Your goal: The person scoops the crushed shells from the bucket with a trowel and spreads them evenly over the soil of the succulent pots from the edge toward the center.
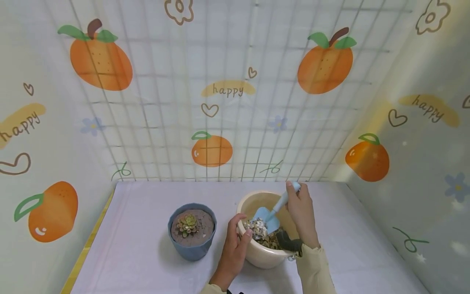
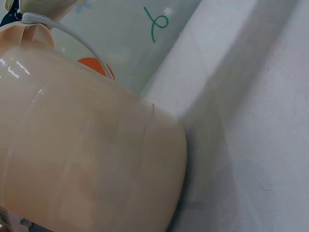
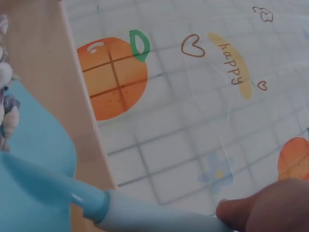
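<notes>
A cream bucket (image 1: 264, 261) stands on the table, holding a layer of small shells (image 1: 269, 241). My left hand (image 1: 235, 241) grips its left rim, the thumb lying over the edge. In my right hand (image 1: 302, 212) is the handle of a small light blue shovel (image 1: 272, 223), its blade tilted down inside the bucket. Whitish shells (image 1: 258, 226) lie on the blade; the right wrist view shows some shells (image 3: 9, 116) up close beside the handle. The left wrist view is filled by the bucket's outer wall (image 2: 91, 135), and the left hand is hidden there.
Left of the bucket stands a blue-grey pot (image 1: 192, 251) with a small succulent (image 1: 187, 224) in brownish soil. A dark curved piece (image 1: 288, 241) at my right wrist overlaps the bucket's opening. A patterned curtain (image 1: 235, 122) with a grid behind it encloses the white tabletop (image 1: 139, 228).
</notes>
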Demonstrator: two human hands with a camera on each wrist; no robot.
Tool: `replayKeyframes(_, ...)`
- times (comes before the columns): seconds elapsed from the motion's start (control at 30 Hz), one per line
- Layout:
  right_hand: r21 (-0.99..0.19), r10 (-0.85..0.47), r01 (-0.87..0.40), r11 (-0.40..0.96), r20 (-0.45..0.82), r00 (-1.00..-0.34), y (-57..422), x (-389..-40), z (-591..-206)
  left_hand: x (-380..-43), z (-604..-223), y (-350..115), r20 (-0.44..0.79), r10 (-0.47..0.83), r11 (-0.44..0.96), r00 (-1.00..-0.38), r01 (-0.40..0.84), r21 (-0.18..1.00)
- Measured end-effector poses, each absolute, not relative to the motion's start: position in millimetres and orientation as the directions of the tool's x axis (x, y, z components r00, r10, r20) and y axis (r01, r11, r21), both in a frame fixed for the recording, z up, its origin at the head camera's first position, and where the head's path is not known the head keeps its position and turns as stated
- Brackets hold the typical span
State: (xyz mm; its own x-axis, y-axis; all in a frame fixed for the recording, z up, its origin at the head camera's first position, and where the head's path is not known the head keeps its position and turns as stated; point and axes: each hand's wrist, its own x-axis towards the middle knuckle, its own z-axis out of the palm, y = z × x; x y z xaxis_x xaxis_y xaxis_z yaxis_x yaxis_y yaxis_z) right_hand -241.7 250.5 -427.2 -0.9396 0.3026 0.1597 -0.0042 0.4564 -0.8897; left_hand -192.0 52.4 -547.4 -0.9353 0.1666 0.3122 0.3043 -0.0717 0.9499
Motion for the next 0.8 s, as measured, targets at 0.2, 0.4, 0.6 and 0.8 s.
replayKeyframes(0.2,-0.903,0.301,-0.006,0.43,0.15,-0.942,253,-243,-429,-192,-544,50,0.288,0.175,-0.082,-0.942,0.278,0.957)
replayKeyframes(0.4,-0.946,0.297,-0.033,0.322,0.134,-0.945,258,-245,-430,-191,-537,47,0.219,0.201,-0.096,-0.955,0.203,0.974)
replayKeyframes(0.6,-0.942,0.299,-0.022,0.336,0.129,-0.946,259,-244,-423,-185,-524,38,0.223,0.154,-0.083,-0.963,0.212,0.974)
replayKeyframes(0.8,-0.947,0.312,-0.047,0.317,0.151,-0.938,258,-248,-412,-183,-506,26,0.342,0.119,-0.104,-0.932,0.331,0.938)
